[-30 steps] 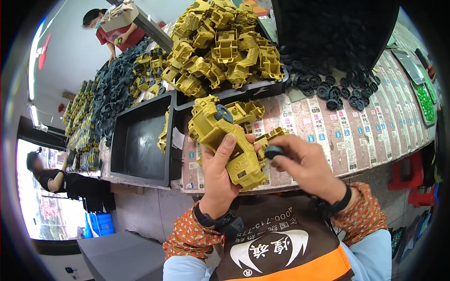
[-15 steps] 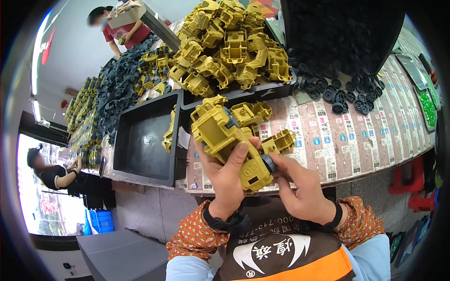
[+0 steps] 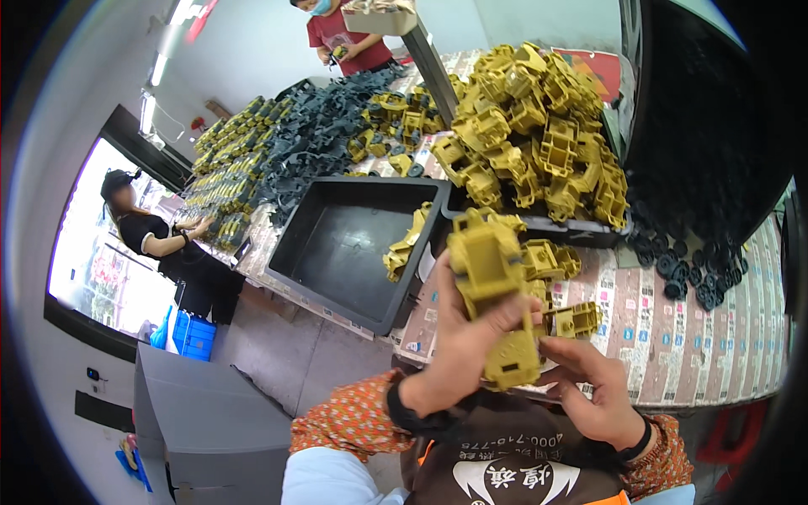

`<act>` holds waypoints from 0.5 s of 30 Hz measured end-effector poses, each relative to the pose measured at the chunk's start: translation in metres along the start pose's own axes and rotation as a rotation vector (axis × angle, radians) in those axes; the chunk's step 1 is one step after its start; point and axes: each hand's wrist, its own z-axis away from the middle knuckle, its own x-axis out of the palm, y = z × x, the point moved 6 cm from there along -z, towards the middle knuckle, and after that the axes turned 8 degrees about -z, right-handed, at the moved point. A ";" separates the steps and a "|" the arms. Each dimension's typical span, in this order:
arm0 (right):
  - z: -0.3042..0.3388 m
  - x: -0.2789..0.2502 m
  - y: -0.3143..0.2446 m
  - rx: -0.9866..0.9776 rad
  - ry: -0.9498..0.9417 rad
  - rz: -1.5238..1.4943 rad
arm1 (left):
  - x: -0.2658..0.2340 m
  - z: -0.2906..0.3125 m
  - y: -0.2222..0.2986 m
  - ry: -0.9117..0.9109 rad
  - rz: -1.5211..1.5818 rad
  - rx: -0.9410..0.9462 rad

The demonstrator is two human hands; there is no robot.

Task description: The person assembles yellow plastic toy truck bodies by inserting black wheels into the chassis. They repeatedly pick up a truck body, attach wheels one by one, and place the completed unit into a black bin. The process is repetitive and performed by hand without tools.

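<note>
My left hand (image 3: 463, 341) is wrapped round a yellow plastic toy vehicle body (image 3: 484, 257), tilted upright in front of my apron. Its thumb lies across the body's middle. The open upper end of the body is slightly blurred. Beside the lower right edge of the body is my right hand (image 3: 598, 387), its fingers bent and close together. Whatever sits between those fingertips is too hidden to make out. Several loose yellow bodies (image 3: 572, 320) lie on the table just beyond my hands.
A black tray (image 3: 337, 307) with a few yellow pieces stands left; another, heaped with yellow bodies (image 3: 539, 126), is behind. Black wheels (image 3: 682, 273) spill at the right. Dark grey parts (image 3: 311, 126) pile at far left. Two people work across and left. A grey box (image 3: 210, 421) stands lower left.
The view has swung left, so the scene sits further right. The yellow body has turned more upright in my left hand. A dark wheel seen at my right fingertips is now out of sight.
</note>
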 end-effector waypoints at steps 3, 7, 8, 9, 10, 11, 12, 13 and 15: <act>0.001 -0.027 -0.008 -0.030 0.130 0.119 | -0.035 -0.039 0.032 -0.021 0.044 -0.190; 0.020 -0.071 0.011 0.109 0.352 -0.004 | -0.133 -0.142 0.070 0.109 0.159 -0.234; 0.027 -0.078 0.015 0.133 0.409 -0.022 | -0.162 -0.177 0.078 0.162 0.129 -0.176; 0.034 -0.082 0.019 0.148 0.434 -0.019 | -0.190 -0.210 0.087 0.223 0.099 -0.119; 0.041 -0.085 0.021 0.169 0.455 -0.014 | -0.216 -0.237 0.096 0.276 0.137 -0.104; 0.047 -0.087 0.025 0.193 0.476 -0.011 | -0.234 -0.258 0.106 0.333 0.174 -0.093; 0.055 -0.090 0.027 0.211 0.519 0.000 | -0.238 -0.276 0.112 0.338 0.199 -0.021; 0.059 -0.092 0.027 0.205 0.538 0.013 | -0.244 -0.286 0.118 0.353 0.216 0.055; 0.067 -0.096 0.026 0.190 0.573 0.039 | -0.268 -0.297 0.125 0.416 0.313 0.109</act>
